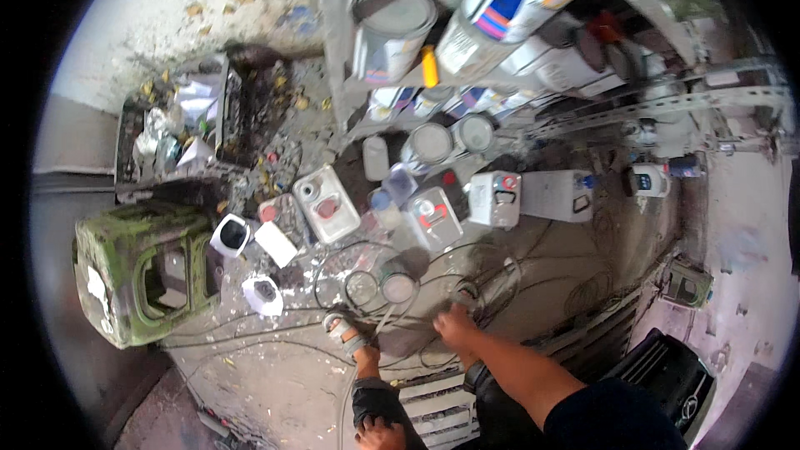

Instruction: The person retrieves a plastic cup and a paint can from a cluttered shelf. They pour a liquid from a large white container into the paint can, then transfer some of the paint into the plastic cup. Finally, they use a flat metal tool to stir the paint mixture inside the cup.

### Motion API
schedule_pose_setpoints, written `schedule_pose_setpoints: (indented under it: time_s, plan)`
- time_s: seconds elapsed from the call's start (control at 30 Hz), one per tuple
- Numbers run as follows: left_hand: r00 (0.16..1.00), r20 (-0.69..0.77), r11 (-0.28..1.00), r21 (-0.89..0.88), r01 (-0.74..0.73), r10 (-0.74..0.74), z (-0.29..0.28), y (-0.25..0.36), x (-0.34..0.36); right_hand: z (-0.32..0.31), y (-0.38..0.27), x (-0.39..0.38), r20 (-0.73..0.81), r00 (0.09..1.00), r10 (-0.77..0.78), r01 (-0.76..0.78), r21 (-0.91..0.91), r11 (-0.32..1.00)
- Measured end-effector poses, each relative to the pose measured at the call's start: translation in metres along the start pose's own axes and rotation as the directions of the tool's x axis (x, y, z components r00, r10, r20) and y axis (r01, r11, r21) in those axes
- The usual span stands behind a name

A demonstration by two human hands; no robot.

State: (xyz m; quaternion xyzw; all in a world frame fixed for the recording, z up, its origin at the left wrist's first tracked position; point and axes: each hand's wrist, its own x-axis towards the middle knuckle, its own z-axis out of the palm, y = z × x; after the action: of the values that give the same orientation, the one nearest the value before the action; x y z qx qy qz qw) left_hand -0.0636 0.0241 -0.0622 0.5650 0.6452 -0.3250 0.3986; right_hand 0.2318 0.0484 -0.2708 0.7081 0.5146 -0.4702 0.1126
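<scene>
Pinkish-grey top is showing on a round pot standing on the floor nr frame centre, w/ a second round pot sitting just L of it. R hand is reaching down by the R sandal, lower centre, to the right of both pots; fingers are curling, can't tell if it's gripping anything. L hand is resting half-open on the dark trouser leg, bottom edge, no obj. seen in it. White jug is standing mid-frame, lge tin is sitting upper centre, hollow green part is lying mid-left
</scene>
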Motion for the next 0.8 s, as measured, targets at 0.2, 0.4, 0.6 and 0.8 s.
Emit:
schedule_pose_setpoints:
  time_s: [0.2,0.4,0.6,0.8]
  plan:
    - [0.977,0.167,0.984,0.093,-0.150,0.134,0.073,-0.043,0.029,-0.040,0.063,-0.168,0.418,0.858,0.299,-0.317,-0.027,0.948]
    - [0.873,0.291,0.829,0.299,-0.472,0.392,0.044,-0.064,0.043,-0.050,0.039,-0.231,0.679,0.695,0.238,-0.503,0.222,0.835]
    - [0.770,-0.032,0.769,0.088,-0.633,0.637,0.005,-0.048,0.049,-0.080,0.005,-0.292,0.551,0.825,0.128,-0.271,0.186,0.945]
    - [0.793,0.426,0.889,-0.066,-0.453,0.436,-0.079,-0.066,0.036,-0.174,-0.036,-0.329,0.071,0.997,-0.011,0.001,0.137,0.991]
